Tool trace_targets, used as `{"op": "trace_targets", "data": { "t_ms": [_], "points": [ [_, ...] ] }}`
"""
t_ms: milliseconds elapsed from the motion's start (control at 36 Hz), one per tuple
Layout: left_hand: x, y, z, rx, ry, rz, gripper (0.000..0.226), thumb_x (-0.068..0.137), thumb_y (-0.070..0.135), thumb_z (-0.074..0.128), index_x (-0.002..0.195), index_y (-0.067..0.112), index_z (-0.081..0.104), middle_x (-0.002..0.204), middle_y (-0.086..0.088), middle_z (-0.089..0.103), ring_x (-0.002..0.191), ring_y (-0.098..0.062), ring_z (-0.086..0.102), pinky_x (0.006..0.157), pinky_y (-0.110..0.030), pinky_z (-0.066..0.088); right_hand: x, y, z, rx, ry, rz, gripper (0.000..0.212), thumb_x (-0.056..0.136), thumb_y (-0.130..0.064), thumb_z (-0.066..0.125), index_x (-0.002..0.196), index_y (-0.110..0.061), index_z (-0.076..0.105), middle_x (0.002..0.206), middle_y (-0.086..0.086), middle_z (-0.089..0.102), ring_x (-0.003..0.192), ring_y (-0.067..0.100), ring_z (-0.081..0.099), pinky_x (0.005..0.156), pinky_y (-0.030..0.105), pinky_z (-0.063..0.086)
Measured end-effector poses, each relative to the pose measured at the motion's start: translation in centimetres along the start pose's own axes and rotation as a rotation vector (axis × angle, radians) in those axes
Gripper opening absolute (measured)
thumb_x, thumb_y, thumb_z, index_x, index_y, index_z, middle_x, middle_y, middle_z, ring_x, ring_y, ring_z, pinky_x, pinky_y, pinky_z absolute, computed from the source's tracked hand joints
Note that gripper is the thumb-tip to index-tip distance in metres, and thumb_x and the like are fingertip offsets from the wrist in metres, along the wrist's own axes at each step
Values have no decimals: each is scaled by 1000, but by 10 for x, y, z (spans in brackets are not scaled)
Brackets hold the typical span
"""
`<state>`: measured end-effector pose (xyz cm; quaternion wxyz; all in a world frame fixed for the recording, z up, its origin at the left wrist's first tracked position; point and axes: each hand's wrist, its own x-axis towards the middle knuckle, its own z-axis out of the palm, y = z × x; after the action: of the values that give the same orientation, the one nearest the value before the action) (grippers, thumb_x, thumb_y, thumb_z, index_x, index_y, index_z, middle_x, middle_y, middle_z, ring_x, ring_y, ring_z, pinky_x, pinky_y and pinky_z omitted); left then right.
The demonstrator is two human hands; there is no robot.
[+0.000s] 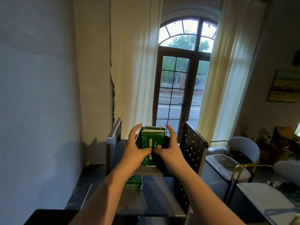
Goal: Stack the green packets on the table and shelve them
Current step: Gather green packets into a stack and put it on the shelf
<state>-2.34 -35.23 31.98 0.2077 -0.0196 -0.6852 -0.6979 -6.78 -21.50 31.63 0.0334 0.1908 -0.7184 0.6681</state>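
Note:
A stack of green packets (152, 138) with pale ornament and white edges is held between both hands over the top tier of a dark metal shelf (149, 172). My left hand (135, 147) grips its left side, fingers up along the edge. My right hand (170, 146) presses the right side, thumb across the front. The lower end of the stack rests at the top tier's front lip. A second pile of green packets (134, 182) lies on the tier below, partly hidden by my left forearm.
The shelf has perforated side panels (192, 148) and stands before a tall arched window (181, 82) with cream curtains. A white wall is on the left. On the right are grey chairs (243, 148) with gold frames and a glass table (267, 200).

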Motion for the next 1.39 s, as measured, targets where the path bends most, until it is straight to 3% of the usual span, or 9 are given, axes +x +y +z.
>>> {"op": "trace_targets", "data": {
  "t_ms": [222,361,500,667,806,1028,1139,1306,1389],
  "points": [
    [-4,-3,3,-101,53,12,103,75,-22,68,136,55,40,125,0,57,111,-20,65,77,-33,61,-3,15,5,-126,38,-71,90,60,-24,74,140,-44,37,134,3,50,122,16,55,98,40,53],
    [-7,-10,2,-138,68,-63,114,73,-26,65,144,56,28,116,-2,67,102,-14,70,81,-38,60,-9,19,6,-195,-20,-57,68,68,-3,80,120,-33,47,116,-1,67,107,9,66,92,31,56],
    [-9,-6,5,-81,38,-100,116,75,-18,68,144,62,20,118,-2,66,107,-17,68,89,-47,58,3,22,5,-445,-49,-67,58,53,-39,79,108,-38,60,100,-13,71,98,8,68,85,45,57],
    [-13,8,18,-121,65,-74,118,80,-20,58,146,64,8,115,12,60,107,-12,63,88,-46,58,-4,9,-1,-323,-136,-71,56,65,3,83,104,-33,65,103,-5,75,99,9,70,89,39,57],
    [-13,8,19,-183,111,-62,119,81,-23,54,149,61,5,106,21,57,97,-6,63,78,-40,60,-3,14,-1,-226,-54,21,58,60,3,87,110,-15,66,100,-1,76,96,14,72,87,42,58],
    [5,7,-8,-64,-19,-5,83,74,-15,76,135,36,51,111,-1,67,102,-16,69,72,-26,59,-2,-9,-13,-348,-94,73,57,63,-2,89,108,-16,57,99,-3,71,91,10,69,73,23,59],
    [11,0,-17,103,-55,-2,74,67,-2,88,119,39,57,113,-4,69,108,-18,68,79,-28,60,5,-27,-20,-652,-104,-23,55,58,-14,89,104,-17,58,100,-1,66,90,16,65,80,39,59],
    [9,3,-14,412,-119,34,84,68,2,88,130,30,39,119,-5,59,99,-9,59,68,-4,47,17,-48,-15,-1105,-281,-23,61,64,-24,86,115,-17,52,110,6,56,100,26,57,88,42,54],
    [7,2,-13,499,-86,53,115,63,8,91,147,46,21,137,-5,47,119,-19,54,92,-23,51,18,-46,-12,-1183,-308,-30,64,67,-27,83,122,-19,50,114,7,53,105,28,55,91,45,52]
  ]
}}
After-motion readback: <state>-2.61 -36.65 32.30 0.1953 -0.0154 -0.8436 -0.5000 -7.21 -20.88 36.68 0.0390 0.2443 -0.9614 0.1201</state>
